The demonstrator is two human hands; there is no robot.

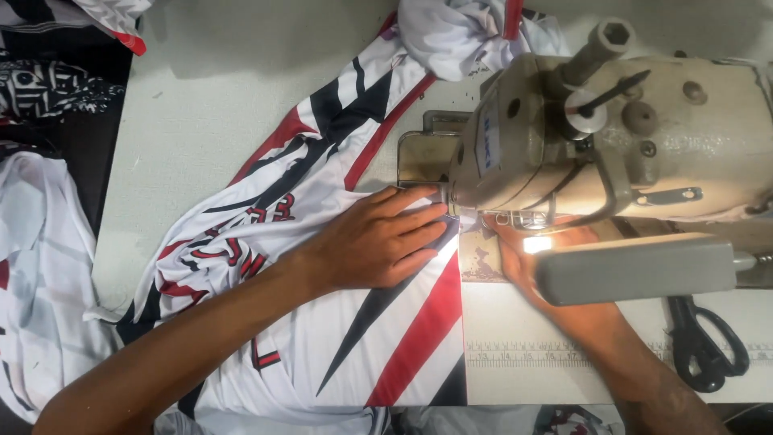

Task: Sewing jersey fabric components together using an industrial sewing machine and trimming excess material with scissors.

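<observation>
Fabric fills the near edge of the table: a white sports jersey [354,338] with red and black diagonal stripes lies spread flat, its straight right edge running up toward the sewing machine. To its right, on the bare white table [201,97], a printed ruler strip [523,353] runs along the surface, and black scissors [708,342] lie closed farther right, partly under the machine's lamp housing.

The left hand [378,242] rests palm down on the jersey — fingers stretched out flat and close together, tips pointing at the needle area, pressing the cloth to the table rather than pinching it. The right hand [523,258] lies just beyond the jersey's edge under the machine head; a bright lamp glare and the grey housing hide most of it, so I cannot tell how its fingers are set or whether they grasp anything.

Above both hands stands the beige industrial sewing machine [628,137], its head over the metal needle plate [423,153], where the jersey's edge meets it. Past the plate the jersey trails away up the table to a bunched heap [459,32] at the far edge. At far left, off the table, more white and patterned garments [40,242] lie piled.
</observation>
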